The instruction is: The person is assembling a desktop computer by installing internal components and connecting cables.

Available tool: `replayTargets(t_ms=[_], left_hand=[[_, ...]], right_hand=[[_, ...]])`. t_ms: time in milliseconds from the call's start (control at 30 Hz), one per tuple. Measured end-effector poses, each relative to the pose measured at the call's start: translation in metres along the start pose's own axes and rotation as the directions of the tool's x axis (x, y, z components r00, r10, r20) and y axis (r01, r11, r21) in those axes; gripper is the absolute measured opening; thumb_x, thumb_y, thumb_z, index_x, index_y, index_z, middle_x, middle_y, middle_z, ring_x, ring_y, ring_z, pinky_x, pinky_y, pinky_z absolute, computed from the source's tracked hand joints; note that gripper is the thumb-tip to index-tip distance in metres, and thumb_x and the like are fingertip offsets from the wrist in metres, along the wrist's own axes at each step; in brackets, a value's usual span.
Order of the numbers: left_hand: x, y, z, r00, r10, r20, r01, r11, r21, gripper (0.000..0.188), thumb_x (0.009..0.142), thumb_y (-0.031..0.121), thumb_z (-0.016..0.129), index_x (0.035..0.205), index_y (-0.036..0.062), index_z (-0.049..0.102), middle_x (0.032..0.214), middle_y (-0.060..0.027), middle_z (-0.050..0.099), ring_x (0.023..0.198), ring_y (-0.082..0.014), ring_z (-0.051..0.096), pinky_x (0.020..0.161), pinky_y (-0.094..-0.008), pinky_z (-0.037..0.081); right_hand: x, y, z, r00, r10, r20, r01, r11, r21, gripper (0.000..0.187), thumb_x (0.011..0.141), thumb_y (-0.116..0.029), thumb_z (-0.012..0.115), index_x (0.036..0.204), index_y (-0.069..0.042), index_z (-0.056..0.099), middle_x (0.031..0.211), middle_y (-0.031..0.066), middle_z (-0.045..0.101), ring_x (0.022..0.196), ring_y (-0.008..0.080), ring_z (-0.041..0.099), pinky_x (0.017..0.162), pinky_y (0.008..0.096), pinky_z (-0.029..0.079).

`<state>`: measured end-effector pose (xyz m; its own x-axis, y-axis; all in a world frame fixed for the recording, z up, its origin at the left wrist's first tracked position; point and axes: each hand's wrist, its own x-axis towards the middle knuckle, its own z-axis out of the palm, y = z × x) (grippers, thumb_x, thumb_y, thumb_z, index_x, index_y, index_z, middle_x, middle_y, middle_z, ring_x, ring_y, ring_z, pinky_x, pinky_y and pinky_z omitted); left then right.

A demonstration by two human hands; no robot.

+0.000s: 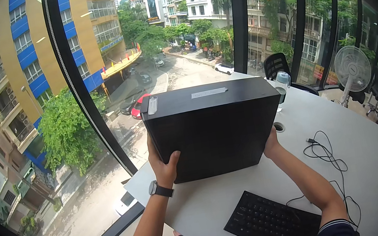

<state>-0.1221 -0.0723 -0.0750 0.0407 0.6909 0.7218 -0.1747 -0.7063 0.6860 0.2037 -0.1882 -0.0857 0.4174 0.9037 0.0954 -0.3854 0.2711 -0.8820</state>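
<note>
A black desktop computer case (pixel 212 139) stands upright on the white desk, its broad side toward me. Pale stickers show on its narrow top. My left hand (pixel 163 165) grips its left edge, thumb on the near face and the other fingers mostly hidden along the side. At the opposite edge, my right hand (pixel 271 143) clasps the case low down, its fingertips out of sight behind it. A dark watch (pixel 160 189) is on my left wrist. Nearer to me, a black keyboard (pixel 271 219) lies partly under my right forearm.
The white desk (pixel 205 215) curves away to the right. A coiled black cable (pixel 326 152) lies right of my forearm. Behind the case's right corner stands a clear bottle (pixel 283 81). Black chairs (pixel 276 66) and a white fan (pixel 353 68) stand beyond. Tall windows border the desk.
</note>
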Motion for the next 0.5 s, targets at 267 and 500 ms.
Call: replayTargets(t_ms=[267, 500], left_hand=[[0.068, -0.087, 0.067, 0.988, 0.117, 0.105, -0.128, 0.986, 0.102, 0.081, 0.099, 0.063, 0.043, 0.141, -0.0058, 0.049, 0.106, -0.0273, 0.069, 0.100, -0.0413, 0.067, 0.089, -0.0422, 0.050], [0.085, -0.131, 0.098, 0.987, 0.078, 0.143, -0.066, 0.994, -0.087, 0.069, 0.105, 0.054, 0.038, 0.125, -0.0063, 0.062, 0.098, -0.0160, 0.072, 0.091, -0.0225, 0.066, 0.083, -0.0370, 0.050]], right_hand=[[-0.093, 0.010, 0.045, 0.845, -0.364, -0.392, 0.243, 0.914, -0.327, 0.049, 0.111, -0.050, 0.030, 0.118, -0.005, 0.051, 0.108, 0.0032, 0.052, 0.105, 0.0128, 0.048, 0.103, 0.0295, 0.037], [-0.097, -0.001, 0.047, 0.837, -0.374, -0.400, 0.204, 0.891, -0.406, 0.050, 0.112, -0.052, 0.027, 0.111, -0.005, 0.044, 0.101, 0.0033, 0.044, 0.097, 0.0136, 0.041, 0.096, 0.0298, 0.036]])
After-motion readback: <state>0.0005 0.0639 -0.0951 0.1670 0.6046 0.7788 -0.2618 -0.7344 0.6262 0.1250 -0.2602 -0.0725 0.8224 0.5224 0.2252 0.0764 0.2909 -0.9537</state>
